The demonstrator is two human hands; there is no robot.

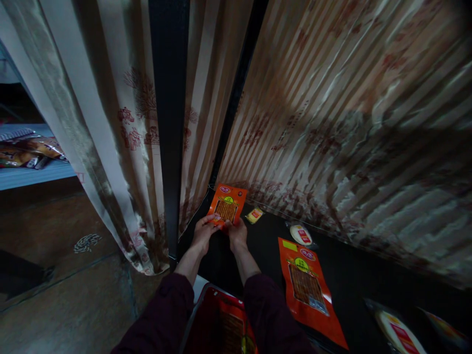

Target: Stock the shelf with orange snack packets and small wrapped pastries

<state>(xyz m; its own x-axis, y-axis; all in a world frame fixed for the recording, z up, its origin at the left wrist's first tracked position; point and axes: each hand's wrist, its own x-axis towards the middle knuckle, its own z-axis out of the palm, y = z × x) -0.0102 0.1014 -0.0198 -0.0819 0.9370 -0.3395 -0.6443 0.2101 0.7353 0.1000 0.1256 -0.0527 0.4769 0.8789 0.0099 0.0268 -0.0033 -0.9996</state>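
Both my hands hold one orange snack packet point(226, 204) at the far left corner of a dark shelf point(350, 275). My left hand point(204, 232) grips its lower left edge, fingers closed on it. My right hand point(237, 233) pinches its lower right edge. The packet stands tilted upright against the striped curtain point(332, 123). A second, larger orange packet point(308, 290) lies flat on the shelf to the right of my arms. Below my forearms a red basket point(221, 319) holds more orange packets.
A small yellow packet point(254, 215) and a round white packet point(301, 234) lie near the curtain. More packets point(400, 334) lie at the lower right. A dark post point(167, 123) and pale curtain point(92, 137) stand left, with a blue shelf of snacks point(25, 162) beyond.
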